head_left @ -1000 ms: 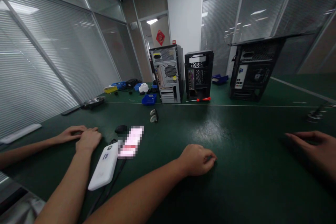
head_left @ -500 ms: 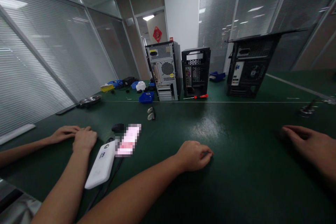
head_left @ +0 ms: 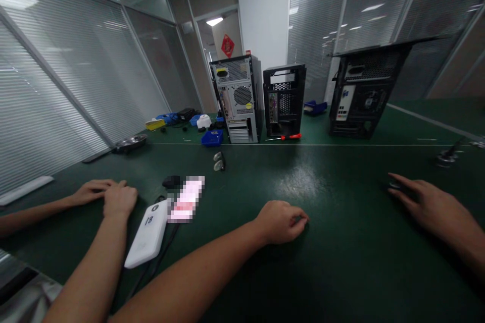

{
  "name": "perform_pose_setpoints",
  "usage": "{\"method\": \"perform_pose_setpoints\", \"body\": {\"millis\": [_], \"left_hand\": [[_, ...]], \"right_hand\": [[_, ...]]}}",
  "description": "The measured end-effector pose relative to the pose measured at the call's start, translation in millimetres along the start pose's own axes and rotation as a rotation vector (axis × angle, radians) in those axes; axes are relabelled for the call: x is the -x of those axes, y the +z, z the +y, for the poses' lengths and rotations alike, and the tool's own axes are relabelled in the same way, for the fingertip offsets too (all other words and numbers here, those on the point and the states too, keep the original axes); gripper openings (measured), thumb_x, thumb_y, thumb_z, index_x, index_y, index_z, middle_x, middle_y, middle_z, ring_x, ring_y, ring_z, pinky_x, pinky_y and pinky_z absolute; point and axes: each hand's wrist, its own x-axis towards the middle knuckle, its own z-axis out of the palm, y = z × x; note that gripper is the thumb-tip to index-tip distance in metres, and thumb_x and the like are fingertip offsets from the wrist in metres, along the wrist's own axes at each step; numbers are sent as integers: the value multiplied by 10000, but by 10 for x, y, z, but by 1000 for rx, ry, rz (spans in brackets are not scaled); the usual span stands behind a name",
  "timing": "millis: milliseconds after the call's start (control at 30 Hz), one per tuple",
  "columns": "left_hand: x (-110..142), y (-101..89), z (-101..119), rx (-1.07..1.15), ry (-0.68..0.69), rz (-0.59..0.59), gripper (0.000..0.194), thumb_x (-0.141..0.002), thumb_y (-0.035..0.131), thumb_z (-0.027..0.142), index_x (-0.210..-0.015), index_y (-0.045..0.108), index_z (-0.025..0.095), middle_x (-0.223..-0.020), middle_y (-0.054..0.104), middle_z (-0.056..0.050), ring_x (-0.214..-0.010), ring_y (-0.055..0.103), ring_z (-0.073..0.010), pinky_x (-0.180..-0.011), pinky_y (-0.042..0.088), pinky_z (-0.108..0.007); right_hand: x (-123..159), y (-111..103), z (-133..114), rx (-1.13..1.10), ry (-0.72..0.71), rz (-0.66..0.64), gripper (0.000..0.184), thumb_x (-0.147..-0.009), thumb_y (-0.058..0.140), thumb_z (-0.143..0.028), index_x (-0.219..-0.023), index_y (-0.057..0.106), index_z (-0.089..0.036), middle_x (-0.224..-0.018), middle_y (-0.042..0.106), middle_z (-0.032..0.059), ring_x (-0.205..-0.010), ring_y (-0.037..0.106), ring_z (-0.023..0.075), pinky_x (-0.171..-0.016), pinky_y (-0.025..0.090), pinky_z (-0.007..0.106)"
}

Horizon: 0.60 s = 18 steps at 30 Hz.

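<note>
My left hand (head_left: 282, 222) rests on the green tabletop, fingers curled in a loose pinch; whether anything is in them is hidden. On the right, my right hand (head_left: 432, 207) is low over the table, its index finger and thumb closed around a small dark object (head_left: 395, 185), too small to name. To the left of my left forearm lie a white phone-shaped device (head_left: 147, 234) marked with digits, a blurred-out pink screen (head_left: 186, 201) and a black mouse-like item (head_left: 173, 181).
A co-worker's two hands (head_left: 119, 199) overlap on the table at left. Three computer cases stand at the back: a silver one (head_left: 240, 101), a black one (head_left: 284, 101) and a wider black one (head_left: 367, 96). A red-handled screwdriver (head_left: 291, 137) and a blue tray (head_left: 212, 138) lie before them.
My right hand has moved left, and its index finger and thumb have parted slightly, showing the small dark object. My left hand stays in place. The view has shifted slightly.
</note>
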Motion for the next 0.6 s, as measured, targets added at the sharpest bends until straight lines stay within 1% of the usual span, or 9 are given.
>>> {"method": "perform_pose_setpoints", "body": {"millis": [67,133,200,267,367,467,533,600], "left_hand": [[-2,-3,1,3,-4,1,238,-923,521,332,-1037,702,228,-655,635,4,-684,620,-149,-684,450,-256],[-5,-4,2,3,-7,3,249,-934,510,351,-1023,704,223,-656,634,2,-675,614,-145,-679,443,-253],[-6,-2,3,1,-6,7,254,-940,507,368,-1013,704,225,-659,634,3,-673,609,-143,-676,435,-250],[-7,2,5,-4,0,14,252,-941,513,381,-1004,703,229,-658,631,5,-681,607,-145,-676,428,-249],[-7,-2,12,-32,11,20,263,-945,512,410,-984,701,232,-669,628,3,-681,600,-145,-646,408,-243],[-7,-9,16,-79,18,19,298,-947,499,442,-908,694,221,-675,618,-1,-644,578,-138,-600,384,-241],[-6,-7,13,-93,14,27,306,-946,497,442,-860,680,212,-676,615,-2,-641,576,-137,-595,382,-240],[-3,0,7,-85,1,40,295,-943,502,434,-842,662,208,-677,616,-3,-653,586,-139,-606,389,-239]], "right_hand": [[64,-66,-248,-19,-98,-49,606,-916,397,-611,-1461,382,-345,-1199,530,80,-849,564,136,-627,460,215],[158,-137,-586,-40,-262,-75,602,-936,396,-566,-1491,324,-346,-1206,511,74,-868,554,120,-648,481,191],[275,-196,-970,-42,-444,-37,580,-943,419,-514,-1490,327,-347,-1190,505,67,-883,543,111,-664,494,181],[399,-234,-1339,-25,-607,17,555,-942,441,-476,-1473,362,-336,-1153,509,65,-897,533,110,-695,504,198],[552,-257,-1758,1,-792,47,496,-950,442,-414,-1434,421,-310,-1054,517,63,-877,519,111,-716,503,234],[631,-243,-1958,-4,-866,58,470,-959,425,-352,-1421,436,-266,-987,516,65,-825,499,108,-665,485,239],[646,-214,-1988,-15,-879,89,458,-959,424,-335,-1402,453,-223,-1001,520,72,-841,497,118,-670,489,252],[646,-172,-1972,-33,-891,123,457,-958,432,-337,-1389,460,-187,-1050,526,81,-896,503,136,-711,505,272]]}}
